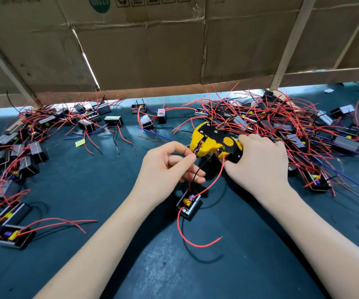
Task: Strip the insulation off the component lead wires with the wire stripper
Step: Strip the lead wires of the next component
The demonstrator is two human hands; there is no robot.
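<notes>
the right hand [258,160] wraps its fingers round the handles of the wire stripper [216,141], holding the yellow and black tool level above the middle of the desk [87,190] with its head turned toward the other hand, so a lead can be fed straight in from the left. the left hand [167,167] pinches a thin red lead wire [189,180] between thumb and forefinger right at the tool's mouth, the remaining fingers loosely curled below; holding it so close to the tip likely keeps the limp wire from bending as it goes in. whether the tip already sits between the blades i cannot tell, since the fingertips cover that spot.

the component [188,205] is a small black open-topped box with a yellow part inside, lying on the desk just nearer the front edge than the hands, between the two forearms. a black lead rises from it alongside the pinched one. a longer red lead [195,242] loops out toward the front edge and ends in a short bare tip, seemingly stripped already.

a tangled heap of like parts [282,126] lies toward the far right corner, probably the supply within the tool hand's reach, and another group [18,147] lies along the left edge. a cardboard wall [141,50] stands behind the far edge.
</notes>
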